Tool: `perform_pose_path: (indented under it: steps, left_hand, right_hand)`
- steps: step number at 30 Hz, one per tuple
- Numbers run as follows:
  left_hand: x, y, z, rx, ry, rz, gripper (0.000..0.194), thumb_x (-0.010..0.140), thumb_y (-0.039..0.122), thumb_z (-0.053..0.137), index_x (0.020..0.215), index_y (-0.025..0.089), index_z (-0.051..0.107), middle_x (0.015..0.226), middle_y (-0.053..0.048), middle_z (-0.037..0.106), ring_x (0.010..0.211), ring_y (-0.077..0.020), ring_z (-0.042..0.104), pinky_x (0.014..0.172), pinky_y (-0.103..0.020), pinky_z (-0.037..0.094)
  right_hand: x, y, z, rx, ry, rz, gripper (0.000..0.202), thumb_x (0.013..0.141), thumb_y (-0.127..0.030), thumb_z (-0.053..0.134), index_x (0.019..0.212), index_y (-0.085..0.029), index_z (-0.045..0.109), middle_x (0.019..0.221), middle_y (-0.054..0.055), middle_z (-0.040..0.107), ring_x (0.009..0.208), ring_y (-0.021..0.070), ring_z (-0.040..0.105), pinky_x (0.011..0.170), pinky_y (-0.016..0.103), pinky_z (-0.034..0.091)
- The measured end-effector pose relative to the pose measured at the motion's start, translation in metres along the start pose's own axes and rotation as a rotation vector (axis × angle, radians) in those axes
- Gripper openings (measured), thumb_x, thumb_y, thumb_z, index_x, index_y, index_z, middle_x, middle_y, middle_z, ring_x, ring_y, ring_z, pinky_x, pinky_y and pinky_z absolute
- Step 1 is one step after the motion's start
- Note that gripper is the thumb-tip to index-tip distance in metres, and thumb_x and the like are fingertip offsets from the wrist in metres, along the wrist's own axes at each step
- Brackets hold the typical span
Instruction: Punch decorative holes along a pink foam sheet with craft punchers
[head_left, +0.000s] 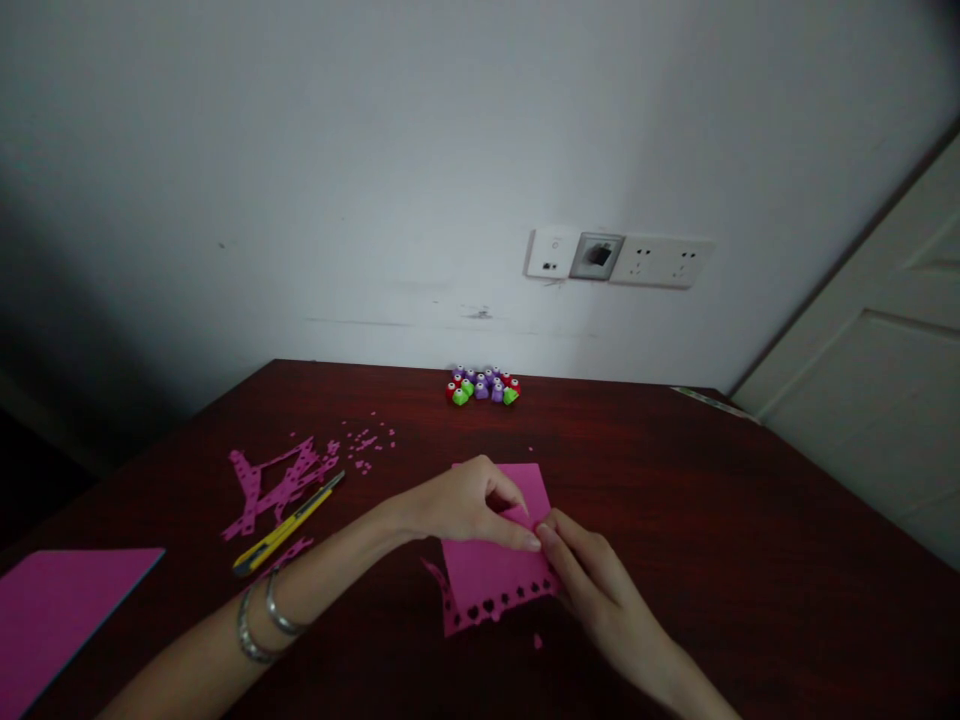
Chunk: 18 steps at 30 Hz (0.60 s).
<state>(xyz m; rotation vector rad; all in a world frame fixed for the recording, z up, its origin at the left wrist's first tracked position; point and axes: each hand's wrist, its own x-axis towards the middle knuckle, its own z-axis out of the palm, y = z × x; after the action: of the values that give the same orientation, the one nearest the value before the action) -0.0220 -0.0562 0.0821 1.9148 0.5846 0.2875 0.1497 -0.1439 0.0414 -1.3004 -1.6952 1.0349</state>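
A pink sheet (pixel 487 575) lies on the dark red table in front of me, with a row of small punched shapes, hearts among them, along its near edge. My left hand (pixel 480 507) reaches over the sheet from the left, thumb and fingers pinched at its right part. Close against it, my right hand (pixel 589 570) pinches the sheet's right edge. The fingertips of both hands nearly touch. A narrow punched pink strip (pixel 442 590) sticks out at the sheet's lower left.
Left of my hands are a yellow cutter (pixel 289 525), punched pink scraps (pixel 277 485) and tiny cut-outs (pixel 365 442). Small coloured punches (pixel 482 385) stand by the wall. A pink stack (pixel 67 610) lies at the left edge, a thin strip (pixel 712 402) at the back right.
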Motion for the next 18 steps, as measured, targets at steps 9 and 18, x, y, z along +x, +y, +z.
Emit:
perform_pose_path:
  steps: [9, 18]
  left_hand:
    - [-0.0001, 0.0009, 0.0062, -0.039, -0.044, -0.102, 0.044, 0.061, 0.047, 0.070, 0.049, 0.015, 0.042, 0.047, 0.008, 0.027, 0.045, -0.0042, 0.022, 0.042, -0.022, 0.014]
    - [0.0018, 0.0003, 0.0100, -0.187, -0.034, -0.012, 0.029, 0.066, 0.040, 0.069, 0.061, 0.012, 0.063, 0.051, 0.006, 0.047, 0.052, -0.0058, 0.038, 0.049, -0.019, 0.029]
  right_hand:
    - [0.0024, -0.0055, 0.0021, -0.128, -0.026, -0.084, 0.034, 0.093, -0.040, 0.031, 0.067, -0.020, 0.040, 0.061, -0.005, 0.038, 0.055, 0.0093, 0.036, 0.054, 0.022, 0.034]
    - [-0.0027, -0.0070, 0.0028, -0.124, 0.125, -0.150, 0.034, 0.090, -0.044, 0.036, 0.069, -0.022, 0.052, 0.062, 0.000, 0.050, 0.056, 0.0119, 0.045, 0.056, 0.022, 0.042]
